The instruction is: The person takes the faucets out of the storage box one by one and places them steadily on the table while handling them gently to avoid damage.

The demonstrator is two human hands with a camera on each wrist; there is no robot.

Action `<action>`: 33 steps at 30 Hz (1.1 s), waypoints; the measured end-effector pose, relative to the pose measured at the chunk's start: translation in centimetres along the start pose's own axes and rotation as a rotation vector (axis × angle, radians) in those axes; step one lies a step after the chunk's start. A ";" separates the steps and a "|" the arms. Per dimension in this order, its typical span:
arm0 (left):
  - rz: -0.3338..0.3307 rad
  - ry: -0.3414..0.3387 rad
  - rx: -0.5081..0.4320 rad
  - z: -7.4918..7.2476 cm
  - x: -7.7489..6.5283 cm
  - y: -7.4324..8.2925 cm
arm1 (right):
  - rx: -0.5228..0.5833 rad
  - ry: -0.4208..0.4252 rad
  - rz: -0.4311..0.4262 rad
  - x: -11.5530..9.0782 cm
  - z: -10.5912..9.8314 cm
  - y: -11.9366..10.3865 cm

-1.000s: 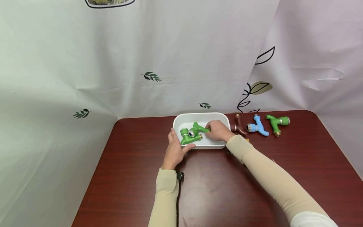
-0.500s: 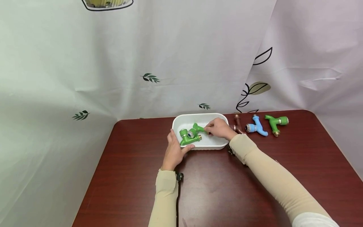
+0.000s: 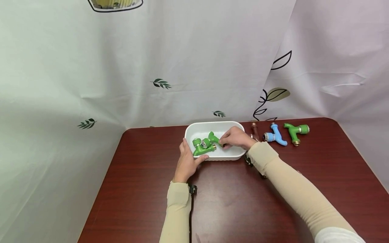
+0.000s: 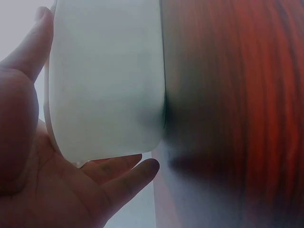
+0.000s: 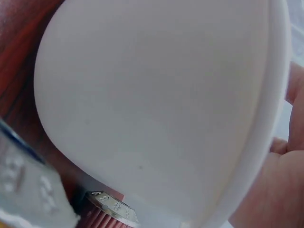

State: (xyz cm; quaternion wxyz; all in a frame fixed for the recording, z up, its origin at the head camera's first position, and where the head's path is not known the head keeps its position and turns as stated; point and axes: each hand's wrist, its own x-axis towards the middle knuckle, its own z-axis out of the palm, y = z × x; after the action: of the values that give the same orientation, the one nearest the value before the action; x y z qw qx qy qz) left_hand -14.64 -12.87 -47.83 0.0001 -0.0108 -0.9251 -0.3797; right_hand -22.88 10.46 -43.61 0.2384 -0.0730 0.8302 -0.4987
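Observation:
A white plastic tub (image 3: pixel 223 158) stands near the back of the table, holding two green taps. My left hand (image 3: pixel 186 164) grips its left front corner, thumb along the front and fingers along the left side. The left wrist view shows that hand around the tub's outer wall (image 4: pixel 109 80). Inside the tub, my right hand (image 3: pixel 237 138) pinches one green tap (image 3: pixel 214 138) near its threaded end, which the fingers partly hide. The other green tap (image 3: pixel 201 151) lies at the tub's left, touching or overlapped by the first tap's knob. In the right wrist view the tub wall hides the right hand's fingertips.
Right of the tub on the dark red table (image 3: pixel 143 189) lie a brown tap (image 3: pixel 254 131), partly hidden by my right hand, a blue tap (image 3: pixel 276 136) and a green tap (image 3: pixel 295 132). A patterned white cloth (image 3: pixel 182 60) hangs behind. A blurred metallic ring (image 5: pixel 28 185) shows in the right wrist view.
The pinched green tap has turned slightly within the tub, its threaded end lower toward the front. My right hand has shifted slightly with it. The left hand keeps its hold.

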 end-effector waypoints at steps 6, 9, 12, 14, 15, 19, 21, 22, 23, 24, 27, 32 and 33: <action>0.008 0.008 0.006 0.1 0.1 0.0 | 0.100 0.039 0.011 -0.4 -0.1 -0.1; 0.010 0.008 0.003 0.0 0.1 0.0 | 0.132 0.033 0.010 -0.6 -0.2 -0.1; 0.008 0.009 0.001 0.0 0.0 0.1 | 0.148 0.026 0.012 -1.0 -0.4 0.0; 0.011 0.011 0.002 0.0 0.0 0.0 | 0.155 0.026 0.017 -1.3 -0.5 0.1; 0.012 0.012 0.002 0.0 0.0 0.0 | 0.165 0.025 0.020 -1.5 -0.6 0.1; 0.006 0.012 0.000 0.0 0.0 0.0 | 0.205 0.021 0.033 -1.9 -0.8 0.3; 0.005 0.016 -0.003 0.0 0.0 0.1 | 0.221 0.018 0.036 -2.1 -0.9 0.3; 0.005 0.015 -0.002 0.0 0.0 0.1 | 0.229 0.019 0.037 -2.2 -1.0 0.4; 0.005 0.014 -0.003 0.0 0.0 0.1 | 0.238 0.020 0.039 -2.3 -1.0 0.4; 0.006 0.013 -0.002 0.0 -0.1 0.1 | 0.244 0.018 0.034 -2.4 -1.1 0.4; 0.008 0.009 0.001 0.0 -0.1 0.1 | 0.263 0.018 0.021 -2.8 -1.2 0.5; 0.005 0.006 -0.001 0.0 -0.1 0.1 | 0.304 0.026 -0.002 -3.3 -1.4 0.7; 0.004 0.006 -0.002 0.0 -0.1 0.1 | 0.310 0.030 -0.003 -3.4 -1.4 0.7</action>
State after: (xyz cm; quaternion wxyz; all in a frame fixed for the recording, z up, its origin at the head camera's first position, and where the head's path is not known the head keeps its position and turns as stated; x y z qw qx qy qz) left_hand -14.58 -12.81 -47.74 0.0036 -0.0115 -0.9247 -0.3806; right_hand -20.52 13.15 -42.58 0.2336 -0.0291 0.7467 -0.6222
